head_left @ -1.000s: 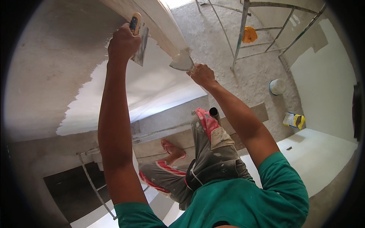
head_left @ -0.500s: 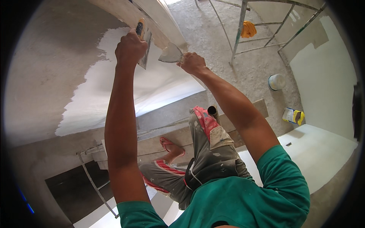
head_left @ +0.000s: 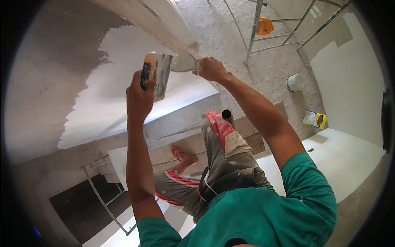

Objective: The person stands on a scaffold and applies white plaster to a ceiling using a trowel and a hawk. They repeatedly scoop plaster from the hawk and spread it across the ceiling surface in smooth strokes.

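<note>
My left hand (head_left: 140, 98) is closed round the yellow-and-black handle of a plastering trowel (head_left: 164, 78), its metal blade tilted toward the right. My right hand (head_left: 210, 69) grips a putty knife (head_left: 183, 61) whose wide, smeared blade points left. The two blades are close together; I cannot tell whether they touch. Behind the tools is a wall with a patch of white plaster (head_left: 96, 88) that ends in a ragged edge against bare grey. A beam-like edge (head_left: 154, 26) runs along the wall's top right.
I stand on a plank platform (head_left: 267, 123), one sandalled foot (head_left: 183, 158) showing. A metal scaffold frame (head_left: 252, 37) with an orange cloth (head_left: 265, 26) stands at the far right. On the floor are a white bucket (head_left: 296, 82) and a yellow-and-blue bag (head_left: 315, 119). Another metal frame (head_left: 98, 197) is lower left.
My left hand has come down and nearer with the trowel, whose blade now turns more broadly into view beside the putty knife. My right hand stays nearly in place.
</note>
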A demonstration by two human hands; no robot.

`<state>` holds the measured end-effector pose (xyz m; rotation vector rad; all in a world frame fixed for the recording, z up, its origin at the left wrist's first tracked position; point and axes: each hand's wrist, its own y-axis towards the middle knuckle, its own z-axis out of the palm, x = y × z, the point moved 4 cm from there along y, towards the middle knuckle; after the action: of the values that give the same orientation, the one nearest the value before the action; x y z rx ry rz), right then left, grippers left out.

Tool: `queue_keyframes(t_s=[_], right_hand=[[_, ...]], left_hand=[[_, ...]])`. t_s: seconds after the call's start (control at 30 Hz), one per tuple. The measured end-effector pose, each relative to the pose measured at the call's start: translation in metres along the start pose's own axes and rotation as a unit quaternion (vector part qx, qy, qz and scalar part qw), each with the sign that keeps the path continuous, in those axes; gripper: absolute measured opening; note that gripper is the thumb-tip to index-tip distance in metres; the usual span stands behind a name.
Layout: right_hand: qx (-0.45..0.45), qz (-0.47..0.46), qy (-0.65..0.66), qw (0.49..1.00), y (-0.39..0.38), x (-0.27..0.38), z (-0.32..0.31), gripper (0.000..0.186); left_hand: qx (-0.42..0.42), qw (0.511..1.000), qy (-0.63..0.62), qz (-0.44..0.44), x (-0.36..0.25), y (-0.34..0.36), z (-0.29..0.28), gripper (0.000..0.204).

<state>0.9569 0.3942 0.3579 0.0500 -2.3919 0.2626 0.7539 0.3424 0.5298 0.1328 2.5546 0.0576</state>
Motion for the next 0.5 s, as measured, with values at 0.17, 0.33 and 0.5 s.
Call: queue_keyframes(t_s=[0.17,0.33,0.5], right_hand=[[0.051,-0.098,0.019,0.994,-0.041,0.002,0.014,0.032],[0.044,-0.118,0.103,0.987,-0.079,-0.004,0.035,0.028],[0.06,-0.138,0.17,0.974,-0.114,0.011,0.022,0.033]], left_hand=[[-0.031,0.988,0.1,0.115,0.014,-0.031,0.005,0.029],[-0.021,0.954,0.125,0.27,0.043,-0.087,0.011,0.048],[-0.097,0.958,0.047,0.265,0.07,-0.132,0.044,0.041]])
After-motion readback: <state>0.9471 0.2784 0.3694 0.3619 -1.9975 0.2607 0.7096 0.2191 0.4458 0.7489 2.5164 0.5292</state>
